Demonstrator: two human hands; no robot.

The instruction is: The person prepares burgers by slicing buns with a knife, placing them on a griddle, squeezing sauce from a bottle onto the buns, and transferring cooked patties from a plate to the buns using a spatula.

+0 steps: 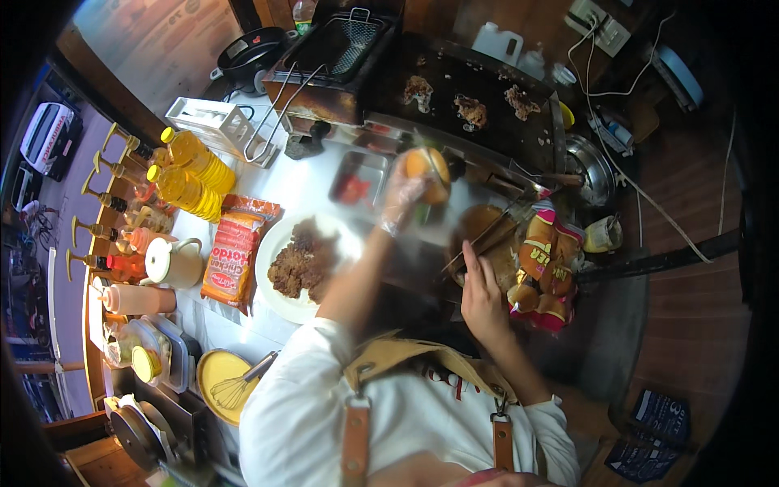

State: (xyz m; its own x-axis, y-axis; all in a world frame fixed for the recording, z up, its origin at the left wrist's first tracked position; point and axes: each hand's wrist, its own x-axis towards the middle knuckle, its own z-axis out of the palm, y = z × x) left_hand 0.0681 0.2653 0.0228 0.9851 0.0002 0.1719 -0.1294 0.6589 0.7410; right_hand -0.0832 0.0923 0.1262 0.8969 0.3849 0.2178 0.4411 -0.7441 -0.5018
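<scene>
1. L hand (pixel 401 195), gloved: fingers curled round bun (pixel 425 165).
2. Bun's held up nr griddle (pixel 450 77), just R of metal tray (pixel 369 165).
3. R hand (pixel 483 296): fingers extended, close tog., by dark utensil (pixel 488 236); can't tell if gripping.
4. Bag of buns (pixel 548 258) just R of it.

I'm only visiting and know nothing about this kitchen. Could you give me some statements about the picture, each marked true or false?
1. The left hand, in a clear plastic glove, holds a round golden-brown bun. True.
2. The round white plate is bare. False: a heap of dark brown food lies on it.
3. Three browned pieces of food lie on the flat dark griddle. True.
4. The metal wire whisk lies on the griddle. False: it rests on a round yellow dish.
5. Two yellow-capped bottles of yellow liquid stand left of the plate. True.
</scene>
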